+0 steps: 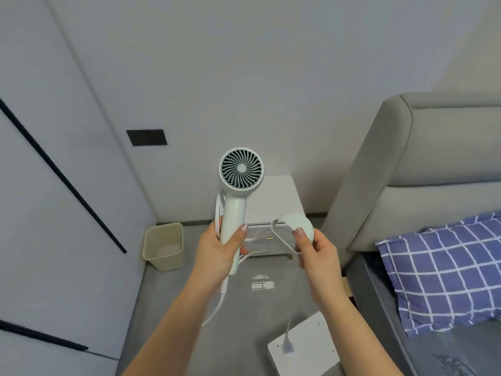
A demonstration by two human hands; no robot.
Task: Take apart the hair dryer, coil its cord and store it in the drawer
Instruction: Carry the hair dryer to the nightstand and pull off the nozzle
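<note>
Hair dryer [235, 202] held upright, nozzle [294, 219] apart from it
Left hand [217, 248] curls round the handle and a loop of white cord [221, 298], which trails below the wrist. Right hand [317, 253] pinches the nozzle just beside the handle. White nightstand [276, 196] beyond both hands; beige bin [164, 245] left of them, checked pillow [447, 267] to the right.

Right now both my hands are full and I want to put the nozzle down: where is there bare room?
The nightstand top shows bare between dryer and headboard. Grey floor is open beside the bin. Crowded: cord loops around the left hand, near the nozzle in the right hand; the plug overlaps the board below.
</note>
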